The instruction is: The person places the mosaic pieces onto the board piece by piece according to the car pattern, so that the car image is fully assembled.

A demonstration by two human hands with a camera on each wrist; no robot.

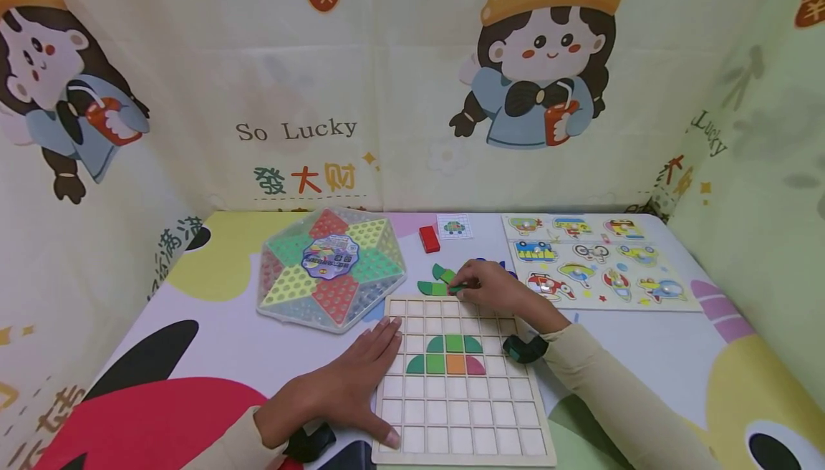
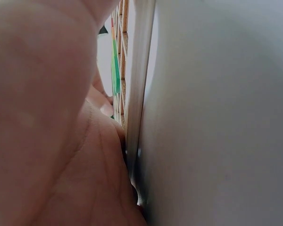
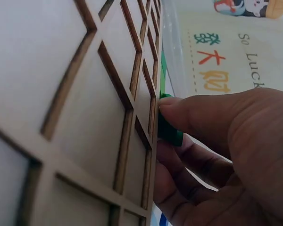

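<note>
A wooden grid board [image 1: 445, 413] lies flat on the table, with green, orange and pinkish-red square and quarter-round tiles [image 1: 454, 344] set in two of its rows. My left hand [image 1: 348, 377] rests with spread fingers along the board's left edge, thumb near the lower corner. In the left wrist view the palm [image 2: 52, 155] lies right at that edge. Beyond the far edge my right hand [image 1: 493, 285] pinches a dark green tile [image 3: 170, 129] between thumb and fingers. Loose green tiles [image 1: 433, 288] lie just left of those fingertips.
A hexagonal game box [image 1: 290, 301] with coloured dotted triangles stands at the back left. Farther back are a red block [image 1: 429, 239] and a small picture card [image 1: 455, 226]. A vehicle puzzle board [image 1: 599, 298] is at the right. Several blue pieces [image 1: 509, 269] lie partly behind my right hand.
</note>
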